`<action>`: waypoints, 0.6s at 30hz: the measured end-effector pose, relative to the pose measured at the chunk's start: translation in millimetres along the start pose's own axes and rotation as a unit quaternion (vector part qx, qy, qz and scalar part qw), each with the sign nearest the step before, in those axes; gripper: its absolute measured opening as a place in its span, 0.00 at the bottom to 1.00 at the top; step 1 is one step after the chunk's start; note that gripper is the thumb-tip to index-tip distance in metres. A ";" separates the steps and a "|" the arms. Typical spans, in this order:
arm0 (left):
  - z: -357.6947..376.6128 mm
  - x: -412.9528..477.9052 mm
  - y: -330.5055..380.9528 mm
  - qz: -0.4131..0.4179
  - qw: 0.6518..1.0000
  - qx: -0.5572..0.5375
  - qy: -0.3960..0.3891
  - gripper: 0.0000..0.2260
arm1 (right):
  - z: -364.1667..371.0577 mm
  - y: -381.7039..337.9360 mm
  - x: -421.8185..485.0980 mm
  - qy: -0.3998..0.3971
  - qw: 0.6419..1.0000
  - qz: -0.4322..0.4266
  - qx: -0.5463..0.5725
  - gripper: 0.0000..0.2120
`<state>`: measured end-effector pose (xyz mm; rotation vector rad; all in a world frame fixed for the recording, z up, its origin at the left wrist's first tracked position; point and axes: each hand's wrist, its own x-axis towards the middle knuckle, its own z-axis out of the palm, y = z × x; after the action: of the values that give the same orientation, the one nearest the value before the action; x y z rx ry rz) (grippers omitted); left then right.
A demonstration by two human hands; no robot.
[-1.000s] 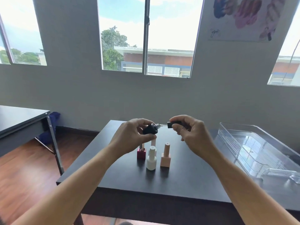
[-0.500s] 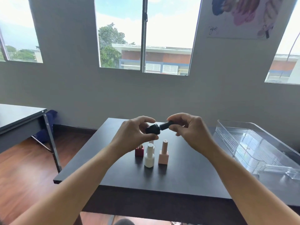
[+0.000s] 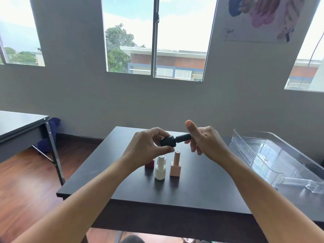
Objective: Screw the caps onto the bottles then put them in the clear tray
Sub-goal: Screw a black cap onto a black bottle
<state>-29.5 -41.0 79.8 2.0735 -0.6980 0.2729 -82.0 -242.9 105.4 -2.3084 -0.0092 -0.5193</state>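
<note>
Dark table [image 3: 201, 186], black bottle [image 3: 167, 142] in left hand [image 3: 147, 146]

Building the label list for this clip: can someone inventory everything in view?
black bottle: 1, black, held above the table
black cap: 1, black, on that bottle's neck
white bottle: 1, white, upright mid-table
pink bottle: 1, pink, upright, right of the white one
red bottle: 1, dark red, mostly hidden behind the left wrist
clear tray: 1, transparent, table's right side, no bottles inside
black table: 1, black, centre
side table: 1, dark, far left
blue object: 1, blue, under the side table, kind unclear
poster: 1, multicoloured, wall upper right
left grip: pinches the black bottle
right grip: at the cap's end, thumb raised, hold unclear
</note>
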 end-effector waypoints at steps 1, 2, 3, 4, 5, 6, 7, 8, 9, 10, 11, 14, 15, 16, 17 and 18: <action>-0.4 0.1 0.2 -0.003 1.000 0.000 0.000 0.13 | -2.3 0.4 -1.4 -0.020 1.000 -0.003 0.003 0.33; -0.8 0.1 0.1 -0.005 1.000 -0.001 0.001 0.13 | -4.3 1.5 -2.7 -0.035 0.999 -0.014 0.015 0.27; -1.0 0.0 -0.2 -0.007 1.000 -0.002 0.001 0.13 | -6.4 2.8 -3.7 -0.047 0.998 -0.026 0.032 0.21; -1.1 -0.2 -0.4 -0.008 1.000 -0.004 0.001 0.13 | -7.6 4.6 -3.9 -0.054 0.997 -0.039 0.046 0.18; -1.0 -0.8 -0.6 -0.008 1.000 -0.006 0.001 0.12 | -8.0 5.5 -4.0 -0.055 0.996 -0.049 0.056 0.16; -0.6 -1.2 -0.4 -0.008 1.000 -0.007 0.001 0.12 | -7.8 5.8 -4.3 -0.052 0.995 -0.057 0.061 0.14; 0.0 -1.5 0.0 -0.008 1.000 -0.008 0.001 0.12 | -7.2 5.8 -4.3 -0.048 0.995 -0.061 0.068 0.11; 0.6 -1.4 0.4 -0.008 1.000 -0.009 0.002 0.12 | -6.4 5.7 -4.7 -0.046 0.994 -0.063 0.076 0.09; 1.2 -1.2 1.0 -0.008 1.000 -0.010 0.002 0.13 | -5.7 5.6 -5.7 -0.042 0.994 -0.063 0.084 0.07; 1.8 -1.2 1.7 -0.009 1.000 -0.012 0.002 0.13 | -5.0 6.3 -6.0 -0.038 0.993 -0.064 0.090 0.04; 2.2 -1.2 2.2 -0.010 1.000 -0.013 0.002 0.13 | -4.9 5.9 -6.5 -0.033 0.994 -0.064 0.088 0.02; 2.3 -2.4 3.1 -0.007 1.000 -0.010 0.001 0.13 | -3.4 3.8 -5.6 -0.008 0.997 -0.055 0.055 0.13; 2.2 -3.3 3.3 -0.006 1.000 -0.012 0.000 0.13 | -3.0 1.8 -5.9 -0.003 0.998 -0.047 0.042 0.18; 2.1 -3.8 3.6 -0.005 1.000 -0.014 0.000 0.13 | -2.6 0.9 -6.2 -0.001 0.999 -0.041 0.033 0.22; 2.0 -4.3 3.8 -0.004 1.000 -0.015 -0.001 0.13 | -2.1 0.9 -6.1 0.001 0.999 -0.036 0.028 0.25; 2.1 -4.3 4.0 -0.004 1.000 -0.013 -0.001 0.12 | -2.2 1.7 -5.7 0.000 0.999 -0.030 0.026 0.28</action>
<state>-35.5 -42.8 79.5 2.0519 -0.6904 0.2563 -87.7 -244.7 103.5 -2.2623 -0.0906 -0.5442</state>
